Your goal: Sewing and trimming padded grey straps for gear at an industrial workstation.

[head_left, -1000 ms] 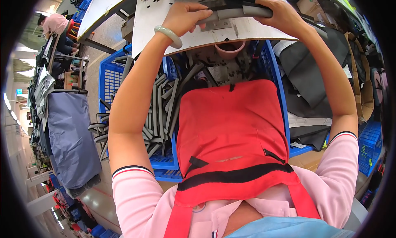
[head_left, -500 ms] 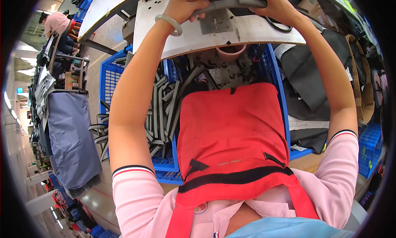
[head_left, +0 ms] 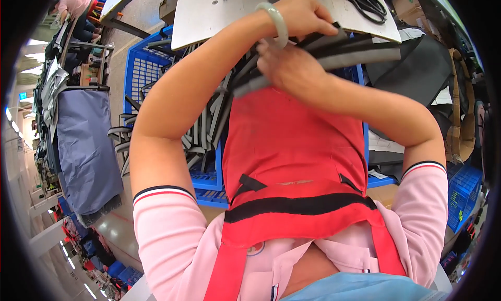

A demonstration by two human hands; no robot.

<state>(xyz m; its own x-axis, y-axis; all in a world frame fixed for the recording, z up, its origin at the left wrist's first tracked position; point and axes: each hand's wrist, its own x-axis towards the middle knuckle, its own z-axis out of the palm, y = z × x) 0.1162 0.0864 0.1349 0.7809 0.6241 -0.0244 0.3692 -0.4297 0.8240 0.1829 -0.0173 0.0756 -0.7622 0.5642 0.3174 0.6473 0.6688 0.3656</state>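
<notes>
Straps (head_left: 334, 50), grey and black, are bunched in the grasp of both hands, the left hand (head_left: 305, 14) pinching them from above and the right hand (head_left: 292, 69) closing beneath, apparently to keep them together just off the white table (head_left: 219, 11), above the blue crate (head_left: 141, 76) of more.

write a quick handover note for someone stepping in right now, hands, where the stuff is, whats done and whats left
Left hand: closed on the top end of a grey-and-black strap bundle, at the white table edge.
Right hand: fingers pinching the same bundle lower down, over the red apron.
More straps lie in the blue crate below. Scissors rest on the table, untouched.
Done: one bundle gathered in both hands.
Left: cannot tell where it goes; crate straps remain.
</notes>
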